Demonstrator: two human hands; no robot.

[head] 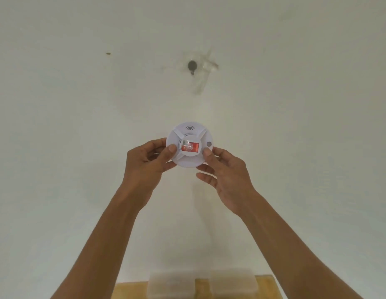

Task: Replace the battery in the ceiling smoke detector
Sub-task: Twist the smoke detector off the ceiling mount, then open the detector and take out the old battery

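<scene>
Smoke detector (189, 145): a round white unit held up under the ceiling (80, 104) with both arms raised, below the dark hook or stud (192, 66) in the ceiling as the picture lies, and well apart from it.
Face showing: the side turned to the person has raised ribs, a small arc mark near its far rim and a grey dot on the right of the detector.
Red label (190, 146): sits at the detector's middle with something silvery at its left end; I'd guess a battery or a sticker over its bay, but I cannot tell which.
Left hand (144, 162): closed on the detector's left rim, thumb laid on the face, fingers wrapped behind.
Right hand (225, 171): pinching the detector's right rim, thumb tip on the face beside the red label, lower fingers spread loose beneath.
Step in hand: looks like checking or seating the battery area, or lining the unit up to go on the ceiling; I can't say which.
Doing it well: keep both rims gripped so it can't drop, work the centre with the thumbs alone, and hold the face level while pressing.
Hard to make out: the label's print is too blurred to read; the detector's back is hidden by the fingers; any mounting plate isn't visible.
Below the detector: pale blocks (170, 287) on a yellowish surface (264, 285), smeared and cut by the frame edge.
</scene>
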